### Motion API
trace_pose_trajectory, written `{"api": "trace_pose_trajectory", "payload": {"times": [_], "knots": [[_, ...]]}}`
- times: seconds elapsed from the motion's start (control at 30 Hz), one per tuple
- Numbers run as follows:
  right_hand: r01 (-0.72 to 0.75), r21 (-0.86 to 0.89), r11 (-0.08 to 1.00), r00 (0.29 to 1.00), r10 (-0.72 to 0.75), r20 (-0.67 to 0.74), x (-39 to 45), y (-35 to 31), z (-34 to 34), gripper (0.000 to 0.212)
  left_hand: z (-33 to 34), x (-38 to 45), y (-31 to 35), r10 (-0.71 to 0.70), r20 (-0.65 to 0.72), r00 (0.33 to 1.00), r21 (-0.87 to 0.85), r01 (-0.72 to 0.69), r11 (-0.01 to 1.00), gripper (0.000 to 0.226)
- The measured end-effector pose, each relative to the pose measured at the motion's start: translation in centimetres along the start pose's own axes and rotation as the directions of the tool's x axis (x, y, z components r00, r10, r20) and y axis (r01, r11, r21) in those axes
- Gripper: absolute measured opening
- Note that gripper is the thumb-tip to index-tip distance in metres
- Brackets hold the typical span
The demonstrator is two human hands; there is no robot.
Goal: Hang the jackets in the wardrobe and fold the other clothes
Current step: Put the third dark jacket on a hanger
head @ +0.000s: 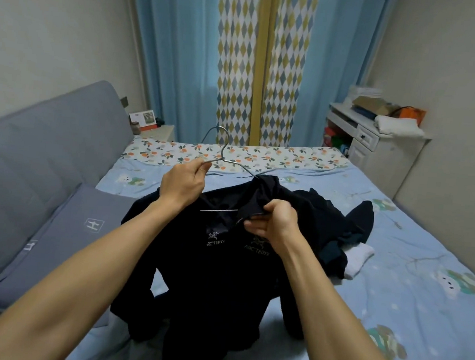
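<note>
The thin wire hanger [223, 161] could slip out of the collar, since only its right arm seems tucked in. Left hand [184, 181] pinches the hanger's neck; right hand [270, 222] grips the collar. The jacket [217, 264], dark navy with a chest logo, hangs mid-frame over the bed [413, 252]

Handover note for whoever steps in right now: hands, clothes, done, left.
Left hand pinches the wire hanger below its hook.
Right hand grips the collar of the dark jacket, working it onto the hanger; the right shoulder is on, the left not yet.
Dark clothes and a white garment lie unfolded on the bed.
Left: finish hangering, hang it up, fold the rest.
</note>
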State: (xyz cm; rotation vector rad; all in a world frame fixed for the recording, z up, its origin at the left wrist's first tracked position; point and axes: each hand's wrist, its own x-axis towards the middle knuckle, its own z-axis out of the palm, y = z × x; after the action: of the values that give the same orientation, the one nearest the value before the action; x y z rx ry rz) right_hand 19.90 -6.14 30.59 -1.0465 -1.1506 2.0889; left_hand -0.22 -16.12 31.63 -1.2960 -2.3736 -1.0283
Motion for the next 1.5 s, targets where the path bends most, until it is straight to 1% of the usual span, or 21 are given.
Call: {"api": "trace_pose_trajectory", "payload": {"times": [0.07,0.1,0.2,0.27,0.37,0.47,0.53,0.57,0.63,0.67,0.7,0.73,0.9,0.97,1.0,1.07,1.17,1.27,1.37,1.43,1.5], "knots": [[-0.04,-0.332,0.942,0.999,0.032,-0.029,-0.1,0.4,-0.4,0.022,0.0,-0.3,-0.3,0.059,0.015,0.998,0.019,-0.059,0.998,0.037],[-0.008,-0.441,0.897,0.998,-0.021,-0.06,0.0,0.2,-0.7,0.027,-0.1,-0.6,-0.4,0.094,0.017,0.995,0.02,-0.094,0.995,0.037],[0.168,-0.714,0.68,0.909,-0.387,-0.155,0.4,-0.5,-1.8,0.029,-0.6,-1.0,-0.6,0.108,-0.004,0.994,0.003,-0.108,0.994,0.036],[0.172,-0.838,0.517,0.822,-0.544,-0.167,0.5,-0.8,-2.0,0.032,-0.8,-1.1,-0.7,0.096,-0.006,0.995,0.001,-0.096,0.995,0.037],[0.261,-0.854,0.45,0.832,-0.554,-0.037,1.2,-1.7,-1.9,0.013,-0.9,-1.3,-0.6,0.105,-0.003,0.995,-0.012,-0.105,0.994,0.043],[0.33,-0.827,0.456,0.844,-0.535,0.043,1.2,-2.8,-1.7,0.019,-1.0,-1.3,-0.5,0.115,0.043,0.992,-0.018,-0.114,0.993,0.044],[0.332,-0.746,0.577,0.857,-0.516,-0.017,0.8,-4.3,-0.7,0.021,-1.1,-1.0,-0.9,0.132,0.072,0.989,-0.018,-0.131,0.991,0.043],[0.338,-0.619,0.709,0.875,-0.479,-0.072,0.7,-5.1,0.0,0.021,-1.3,-0.9,-1.1,0.131,0.085,0.988,-0.015,-0.13,0.991,0.041],[0.328,-0.13,0.936,0.926,-0.346,-0.155,0.7,-7.0,1.7,0.018,-1.7,-0.1,-0.9,0.128,0.096,0.987,-0.003,-0.128,0.992,0.035],[0.281,0.131,0.951,0.954,-0.262,-0.147,0.7,-7.4,2.3,0.016,-1.8,0.4,-0.7,0.128,0.089,0.988,0.007,-0.129,0.992,0.032],[0.232,0.291,0.928,0.971,-0.205,-0.121,0.7,-7.2,2.6,0.016,-2.1,0.8,-0.4,0.125,0.068,0.99,0.009,-0.126,0.992,0.031],[0.19,0.335,0.923,0.981,-0.163,-0.106,0.5,-6.4,2.7,0.018,-2.2,1.3,0.0,0.11,0.042,0.993,-0.001,-0.11,0.994,0.031],[0.044,0.178,0.983,0.99,-0.019,-0.141,0.4,-1.6,1.3,0.028,-3.2,2.8,0.7,0.043,-0.013,0.999,-0.002,-0.043,0.999,0.033],[0.055,0.019,0.998,0.986,-0.051,-0.157,0.4,-2.0,0.7,0.022,-3.3,2.8,0.4,0.033,0.001,0.999,-0.034,-0.032,0.999,0.034],[0.084,-0.136,0.987,0.979,-0.107,-0.171,0.3,-2.4,0.4,0.015,-3.4,2.7,0.3,0.035,0.012,0.999,-0.067,-0.034,0.997,0.035],[0.198,-0.511,0.836,0.928,-0.328,-0.176,0.2,-3.0,-0.3,0.007,-3.5,2.4,0.4,0.063,0.029,0.998,-0.113,-0.059,0.992,0.036],[0.314,-0.862,0.399,0.785,-0.619,0.0,0.0,-3.3,-1.2,0.047,-3.4,1.8,0.6,0.082,0.032,0.996,-0.154,-0.076,0.985,0.033],[0.378,-0.926,0.013,0.724,-0.627,0.287,0.4,-3.6,-1.2,0.059,-3.5,1.3,1.0,0.107,0.033,0.994,-0.171,-0.1,0.98,0.037],[0.401,-0.864,-0.304,0.674,-0.54,0.504,1.2,-3.9,-1.2,0.038,-3.7,0.9,1.4,0.137,0.03,0.99,-0.175,-0.13,0.976,0.036],[0.403,-0.832,-0.382,0.618,-0.556,0.555,1.4,-4.3,-0.8,0.024,-3.9,0.6,1.5,0.138,0.026,0.99,-0.172,-0.131,0.976,0.036],[0.43,-0.814,-0.39,0.563,-0.589,0.58,1.5,-4.4,-0.2,0.023,-3.8,0.2,1.6,0.14,0.035,0.989,-0.167,-0.133,0.977,0.037]]}}
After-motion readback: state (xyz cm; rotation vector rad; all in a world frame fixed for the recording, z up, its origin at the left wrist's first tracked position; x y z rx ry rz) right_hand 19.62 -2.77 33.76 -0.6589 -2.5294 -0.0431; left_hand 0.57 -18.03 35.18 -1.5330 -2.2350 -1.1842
